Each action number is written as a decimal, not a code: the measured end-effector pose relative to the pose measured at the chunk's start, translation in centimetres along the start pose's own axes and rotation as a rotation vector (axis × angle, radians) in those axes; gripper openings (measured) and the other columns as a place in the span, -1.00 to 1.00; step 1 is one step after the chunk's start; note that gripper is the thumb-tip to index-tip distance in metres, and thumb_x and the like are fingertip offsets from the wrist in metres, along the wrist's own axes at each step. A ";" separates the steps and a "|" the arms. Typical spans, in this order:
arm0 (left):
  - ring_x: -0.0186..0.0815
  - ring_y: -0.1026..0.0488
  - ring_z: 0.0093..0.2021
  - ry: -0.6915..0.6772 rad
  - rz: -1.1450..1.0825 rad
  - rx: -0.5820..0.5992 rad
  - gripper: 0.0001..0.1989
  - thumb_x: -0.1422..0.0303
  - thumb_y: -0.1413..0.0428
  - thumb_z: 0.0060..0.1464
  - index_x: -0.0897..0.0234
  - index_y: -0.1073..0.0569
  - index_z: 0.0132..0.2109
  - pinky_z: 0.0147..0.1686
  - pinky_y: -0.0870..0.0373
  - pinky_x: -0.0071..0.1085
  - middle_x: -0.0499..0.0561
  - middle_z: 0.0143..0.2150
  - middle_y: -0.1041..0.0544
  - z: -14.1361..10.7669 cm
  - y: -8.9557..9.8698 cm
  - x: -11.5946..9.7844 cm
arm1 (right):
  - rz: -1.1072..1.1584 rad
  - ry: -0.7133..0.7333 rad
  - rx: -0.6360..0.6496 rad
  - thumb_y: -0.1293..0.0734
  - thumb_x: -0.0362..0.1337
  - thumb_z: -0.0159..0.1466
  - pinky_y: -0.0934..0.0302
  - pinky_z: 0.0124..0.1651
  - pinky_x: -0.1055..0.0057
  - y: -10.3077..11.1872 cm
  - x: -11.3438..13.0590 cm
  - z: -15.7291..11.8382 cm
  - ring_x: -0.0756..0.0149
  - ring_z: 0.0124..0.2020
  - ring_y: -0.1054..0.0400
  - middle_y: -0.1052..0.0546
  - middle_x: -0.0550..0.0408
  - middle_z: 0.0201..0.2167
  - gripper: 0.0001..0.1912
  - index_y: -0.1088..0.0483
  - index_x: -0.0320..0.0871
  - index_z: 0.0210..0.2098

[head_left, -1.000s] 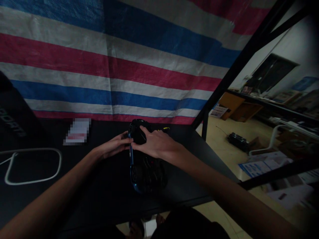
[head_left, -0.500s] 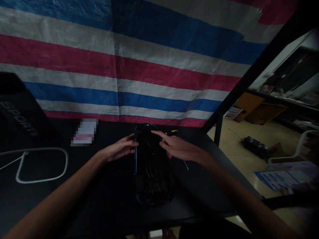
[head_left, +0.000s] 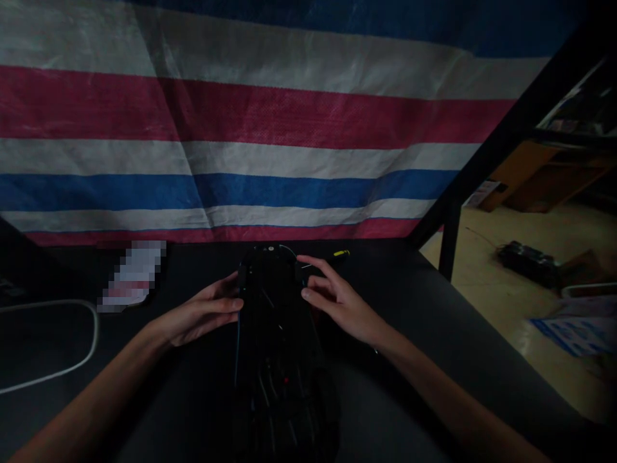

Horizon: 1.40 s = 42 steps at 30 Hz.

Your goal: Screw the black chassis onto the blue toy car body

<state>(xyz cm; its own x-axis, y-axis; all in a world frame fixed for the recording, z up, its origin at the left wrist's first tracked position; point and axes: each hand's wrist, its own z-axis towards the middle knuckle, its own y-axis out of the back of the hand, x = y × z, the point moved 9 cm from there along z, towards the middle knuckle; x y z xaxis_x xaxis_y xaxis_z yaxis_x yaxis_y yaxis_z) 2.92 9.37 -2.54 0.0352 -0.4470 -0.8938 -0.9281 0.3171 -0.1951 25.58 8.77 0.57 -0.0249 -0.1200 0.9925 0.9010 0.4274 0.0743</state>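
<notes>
Striped sheet (head_left: 270,116) behind the dark table (head_left: 409,308), white metal loop (head_left: 91,344) at left

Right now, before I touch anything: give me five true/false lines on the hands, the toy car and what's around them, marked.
1. The left hand is at the left side of the dark toy car. True.
2. The yellow-marked tool is in the right hand. False: it lies on the table, beyond that hand.
3. A small red spot shows on the car. True.
4. The white bent tube is right of the car. False: it is on the left.
5. A striped sheet hangs behind the car. True.
</notes>
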 end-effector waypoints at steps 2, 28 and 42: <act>-0.07 -0.41 0.32 -0.003 0.004 0.022 -0.15 0.37 -0.46 -0.07 0.02 -0.36 0.35 -0.03 -0.56 -0.52 0.05 0.35 -0.44 0.2 0.1 0.1 | 0.068 -0.031 -0.087 -0.32 -0.14 0.40 -0.18 -0.25 0.37 0.3 -0.6 -0.4 0.38 -0.35 -0.26 -0.32 0.24 -0.34 -0.49 -0.15 0.06 0.28; -0.34 -0.53 -0.42 -0.094 0.045 0.090 -0.24 0.46 -0.45 -0.13 0.11 -0.47 0.26 -0.33 -0.49 -0.53 -0.12 -0.42 -0.58 0.6 0.1 0.2 | 0.013 -0.068 -0.031 -0.17 -0.22 0.38 -0.20 0.06 0.13 -1.3 0.6 -2.6 0.22 -0.17 -0.25 -0.34 0.13 -0.22 -0.29 0.02 0.19 0.49; -0.11 -0.56 0.14 0.013 0.041 -0.008 -0.27 0.38 -0.42 -0.06 0.06 -0.47 0.29 -0.01 -0.54 -0.47 0.06 0.11 -0.64 0.6 1.0 0.5 | 0.092 -0.099 -0.077 -0.33 -0.31 0.30 -0.20 -0.12 0.31 -1.4 0.3 -2.5 0.34 -0.25 -0.23 -0.31 0.19 -0.23 -0.18 0.00 0.22 0.46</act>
<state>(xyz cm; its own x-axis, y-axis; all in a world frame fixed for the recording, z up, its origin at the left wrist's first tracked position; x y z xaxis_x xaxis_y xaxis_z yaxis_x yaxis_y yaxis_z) 2.21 9.97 -3.47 -0.0075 -0.4448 -0.8956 -0.9315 0.3288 -0.1555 25.44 5.91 0.49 0.0202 0.0071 0.9998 0.9318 0.3623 -0.0214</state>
